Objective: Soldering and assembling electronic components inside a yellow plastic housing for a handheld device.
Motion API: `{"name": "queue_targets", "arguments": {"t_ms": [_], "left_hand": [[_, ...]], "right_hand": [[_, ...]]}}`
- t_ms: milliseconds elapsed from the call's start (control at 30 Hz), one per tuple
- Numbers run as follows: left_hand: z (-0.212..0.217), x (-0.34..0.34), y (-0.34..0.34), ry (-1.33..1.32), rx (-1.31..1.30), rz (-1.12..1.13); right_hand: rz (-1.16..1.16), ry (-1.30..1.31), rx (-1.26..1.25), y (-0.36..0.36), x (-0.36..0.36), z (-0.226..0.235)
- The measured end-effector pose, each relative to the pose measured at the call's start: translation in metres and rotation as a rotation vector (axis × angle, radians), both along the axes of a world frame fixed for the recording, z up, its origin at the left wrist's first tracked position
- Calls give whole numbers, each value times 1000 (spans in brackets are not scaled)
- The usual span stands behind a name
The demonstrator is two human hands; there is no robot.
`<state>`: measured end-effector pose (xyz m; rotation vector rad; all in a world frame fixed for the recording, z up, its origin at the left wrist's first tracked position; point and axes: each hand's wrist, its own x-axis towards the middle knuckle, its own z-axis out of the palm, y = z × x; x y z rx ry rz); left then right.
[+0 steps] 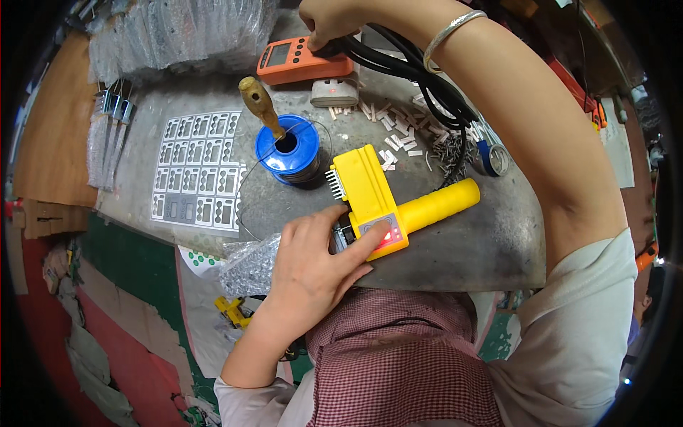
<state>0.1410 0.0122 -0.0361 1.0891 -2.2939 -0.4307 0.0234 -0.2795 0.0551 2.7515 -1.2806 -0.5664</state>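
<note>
item: yellow tool (364,186), one. on the worktop (491,252), near its front edge; ridged handle pointing right, row of prongs (335,184) at the left side, panel (384,229) lit red.

hands: apart from each other. left hand (307,255) curled about the lit end of the tool, one digit laid on the panel. right hand (326,21) at the upper edge of the orange meter (302,65); whether clamped on it or only resting there, cannot tell.

progress, as judged: casing, handle and panel look assembled; the red lights suggest power is on. handling appears under way. left over: tool not yet released, and unwrapped; further steps cannot be told.

about: white adapter (334,92), just below the meter. black cable (420,64), beneath the right forearm. blue spool (267,158), with a wooden-handled tool (257,103) standing in its middle. label sheet (207,160), flat, to the left. white pieces (403,134), loose; screws (448,153), heaped beside them. bubble wrap (250,269), just beside the left hand. wrapped bundles (185,35), along the far edge.
</note>
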Motion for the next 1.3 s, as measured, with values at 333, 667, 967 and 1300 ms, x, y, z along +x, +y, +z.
{"name": "queue_targets", "arguments": {"t_ms": [333, 667, 967, 1300], "left_hand": [[1, -3, -2, 3, 74, 30], [-4, -1, -1, 49, 17, 11], [-6, -2, 1, 110, -8, 2], [-8, 1, 7, 176, -66, 28]], "right_hand": [[67, 22, -32, 1, 2, 1], [55, 22, 7, 5, -1, 6], [-1, 26, 32, 7, -3, 13], [-62, 43, 64, 12, 11, 20]]}}
